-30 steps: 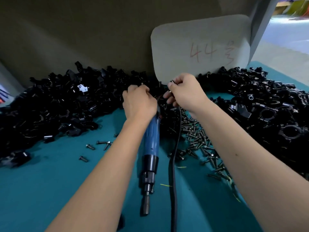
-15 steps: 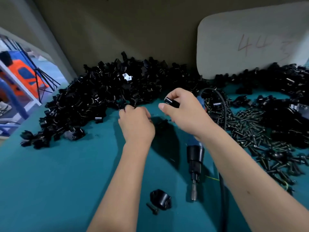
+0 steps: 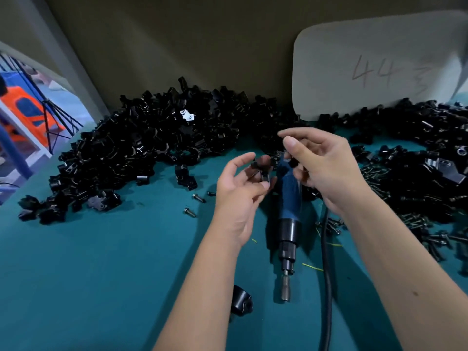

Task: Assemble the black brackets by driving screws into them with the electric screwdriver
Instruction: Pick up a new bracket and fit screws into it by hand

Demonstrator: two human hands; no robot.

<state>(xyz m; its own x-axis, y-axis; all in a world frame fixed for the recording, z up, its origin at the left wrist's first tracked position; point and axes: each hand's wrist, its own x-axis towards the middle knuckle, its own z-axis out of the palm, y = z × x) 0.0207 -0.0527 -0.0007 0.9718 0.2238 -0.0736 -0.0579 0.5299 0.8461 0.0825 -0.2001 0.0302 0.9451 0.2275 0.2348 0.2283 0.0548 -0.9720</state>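
My left hand (image 3: 240, 191) grips a black bracket (image 3: 262, 168) between thumb and fingers, just above the table. To its right, my right hand (image 3: 326, 168) has its lower fingers curled round a small black part (image 3: 293, 162), with thumb and forefinger raised; motion blur hides the detail. The two hands are close together and their parts almost touch. The blue electric screwdriver (image 3: 288, 191) lies on the teal table (image 3: 101, 274) under and between the hands, bit tip (image 3: 285, 295) pointing toward me. Neither hand touches it.
A big heap of black brackets (image 3: 152, 148) fills the back left and another heap (image 3: 430, 163) the right. A heap of screws (image 3: 435, 239) lies right and loose screws (image 3: 198, 198) left. One bracket (image 3: 241, 304) sits near me. The cable (image 3: 328, 274) runs toward me. A white board (image 3: 379, 67) leans against the wall.
My left hand has let go of the screwdriver, which now lies on the table, and has picked a bracket from the heap. Both hands have turned palms inward and drawn together.
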